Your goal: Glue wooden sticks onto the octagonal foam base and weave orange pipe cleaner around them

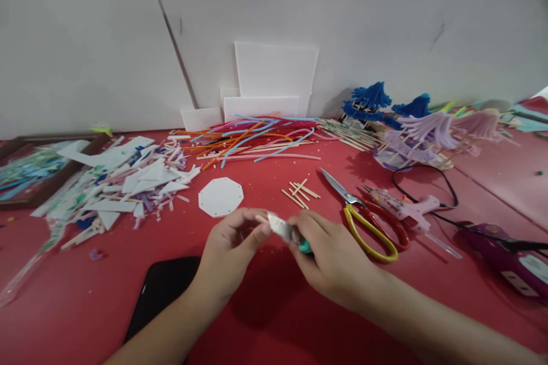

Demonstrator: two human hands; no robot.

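Note:
In my right hand (331, 248) is a utility knife (280, 227) with a green handle, its blade pointing left. My left hand (233, 245) pinches a thin wooden stick (261, 219), and the blade meets it at the fingertips. Just beyond the hands lie several short cut sticks (301, 191) in a loose pile. A white octagonal board (220, 197) with small holes near its edge rests to their left. Scissors (353, 202) with one yellow and one red handle lie open beside my right hand.
A pink glue gun (406, 208) and a purple power strip (500, 256) with cables are at right. Fuzzy stems (257, 137) and white boards (274, 74) stand at the back. White scraps (145, 182) heap up left, a black phone (165, 291) lies near, and blue pagoda-like models (370, 100) stand back right.

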